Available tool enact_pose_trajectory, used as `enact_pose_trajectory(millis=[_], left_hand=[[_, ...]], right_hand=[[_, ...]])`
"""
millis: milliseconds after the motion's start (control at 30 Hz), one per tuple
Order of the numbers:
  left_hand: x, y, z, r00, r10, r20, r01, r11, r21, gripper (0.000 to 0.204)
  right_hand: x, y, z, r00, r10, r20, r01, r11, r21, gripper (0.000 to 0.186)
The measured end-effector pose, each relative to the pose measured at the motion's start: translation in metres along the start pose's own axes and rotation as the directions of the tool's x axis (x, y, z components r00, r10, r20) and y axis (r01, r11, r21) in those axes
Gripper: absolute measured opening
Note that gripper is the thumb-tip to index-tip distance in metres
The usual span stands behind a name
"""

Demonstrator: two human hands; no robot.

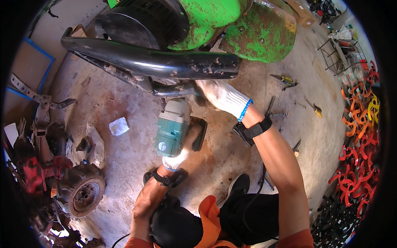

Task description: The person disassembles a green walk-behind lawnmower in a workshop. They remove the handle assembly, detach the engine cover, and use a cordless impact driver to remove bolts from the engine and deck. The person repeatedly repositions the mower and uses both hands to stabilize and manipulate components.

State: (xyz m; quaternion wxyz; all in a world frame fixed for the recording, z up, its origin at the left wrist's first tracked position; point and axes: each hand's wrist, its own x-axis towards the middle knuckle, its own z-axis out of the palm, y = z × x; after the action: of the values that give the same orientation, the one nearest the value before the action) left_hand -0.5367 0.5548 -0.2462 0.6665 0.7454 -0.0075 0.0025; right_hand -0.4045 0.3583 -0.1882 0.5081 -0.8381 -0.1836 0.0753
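Observation:
A teal and grey cordless impact wrench points up under the machine, with my left hand in a white glove closed round its handle. Its nose reaches a bent black metal pipe below the thick black handlebar tube. My right hand, gloved in white with a blue cuff, reaches in under the tube's end beside the wrench's nose. The tube hides its fingertips, so what they touch cannot be seen. Above stands the machine's green, rust-marked body with a green fender.
Yellow-handled pliers, a screwdriver and bolts lie on the concrete floor to the right. Red and orange curved blades are heaped along the right side. A tyred wheel and red machine parts stand at left.

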Motion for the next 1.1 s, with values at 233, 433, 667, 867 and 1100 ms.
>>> enact_pose_trajectory(millis=[233,433,667,867,1100], left_hand=[[-0.021,-0.005,-0.014,0.996,0.075,0.055,-0.073,0.997,-0.034,0.026],[-0.063,-0.025,-0.060,0.977,0.122,0.175,-0.132,0.990,0.043,0.028],[-0.083,-0.054,-0.089,0.954,0.134,0.267,-0.153,0.987,0.049,0.030],[-0.086,-0.075,-0.101,0.930,0.168,0.328,-0.186,0.982,0.023,0.032],[-0.089,-0.095,-0.110,0.906,0.238,0.349,-0.244,0.969,-0.029,0.034]], right_hand=[[0.011,0.000,-0.006,0.957,0.141,-0.255,-0.190,0.965,-0.182,0.067],[0.030,0.016,-0.014,0.865,-0.236,-0.443,-0.055,0.832,-0.552,0.042],[0.042,-0.026,-0.017,0.812,-0.275,-0.514,-0.087,0.814,-0.574,0.056],[0.044,-0.034,-0.016,0.817,-0.238,-0.525,-0.111,0.828,-0.549,0.044],[0.049,0.027,-0.005,0.851,-0.185,-0.492,0.040,0.956,-0.291,0.030]])
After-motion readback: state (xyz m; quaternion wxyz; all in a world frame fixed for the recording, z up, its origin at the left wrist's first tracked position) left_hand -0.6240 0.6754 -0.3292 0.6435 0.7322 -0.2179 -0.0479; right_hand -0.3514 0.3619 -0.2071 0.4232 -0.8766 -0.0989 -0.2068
